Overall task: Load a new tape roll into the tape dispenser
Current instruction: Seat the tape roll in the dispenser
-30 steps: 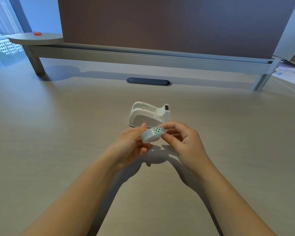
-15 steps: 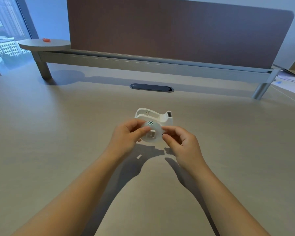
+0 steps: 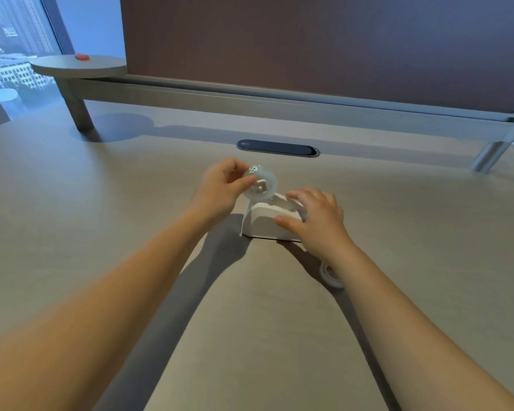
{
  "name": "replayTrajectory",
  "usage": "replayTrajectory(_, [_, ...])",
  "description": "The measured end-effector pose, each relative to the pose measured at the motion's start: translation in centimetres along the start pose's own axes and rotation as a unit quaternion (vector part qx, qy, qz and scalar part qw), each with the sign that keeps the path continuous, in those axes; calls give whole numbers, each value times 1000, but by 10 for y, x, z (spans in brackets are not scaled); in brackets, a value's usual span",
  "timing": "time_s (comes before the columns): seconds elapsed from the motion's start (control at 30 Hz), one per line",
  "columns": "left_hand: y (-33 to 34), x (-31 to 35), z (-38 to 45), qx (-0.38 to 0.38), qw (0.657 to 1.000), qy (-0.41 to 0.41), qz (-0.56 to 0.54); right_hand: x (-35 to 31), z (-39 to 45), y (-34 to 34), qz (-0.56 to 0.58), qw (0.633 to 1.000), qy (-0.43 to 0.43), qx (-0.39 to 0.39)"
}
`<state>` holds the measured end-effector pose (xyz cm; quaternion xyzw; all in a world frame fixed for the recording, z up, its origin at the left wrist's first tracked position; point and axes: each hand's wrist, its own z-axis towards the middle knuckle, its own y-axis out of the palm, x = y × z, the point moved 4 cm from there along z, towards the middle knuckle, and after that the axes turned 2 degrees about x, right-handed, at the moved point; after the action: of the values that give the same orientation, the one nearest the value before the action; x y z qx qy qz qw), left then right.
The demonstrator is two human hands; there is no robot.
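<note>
Two bare hands work at a white tape dispenser point(image 3: 264, 222) on a wide beige desk point(image 3: 101, 232).

Behind the dispenser, a dark partition panel point(image 3: 309, 43) runs along the far edge of the desk, with a dark oval cable slot point(image 3: 278, 148) in the desktop before it. The right hand point(image 3: 315, 221) rests on the dispenser's right end, fingers spread over the top and thumb against its near side. The left hand point(image 3: 221, 185), just left of and above the dispenser, pinches a whitish tape roll point(image 3: 260, 185) upright over the dispenser's open cradle. A second small ring point(image 3: 331, 275) lies on the desk nearer than the dispenser, partly hidden by the right forearm.
</note>
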<state>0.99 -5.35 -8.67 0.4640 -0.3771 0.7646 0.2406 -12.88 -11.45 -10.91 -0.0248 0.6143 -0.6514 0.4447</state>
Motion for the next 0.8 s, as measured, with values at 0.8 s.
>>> replayTrajectory(0.8, [20, -21, -1, -129, 983, -111, -66, 3, 0, 5, 62, 998, 11, -11])
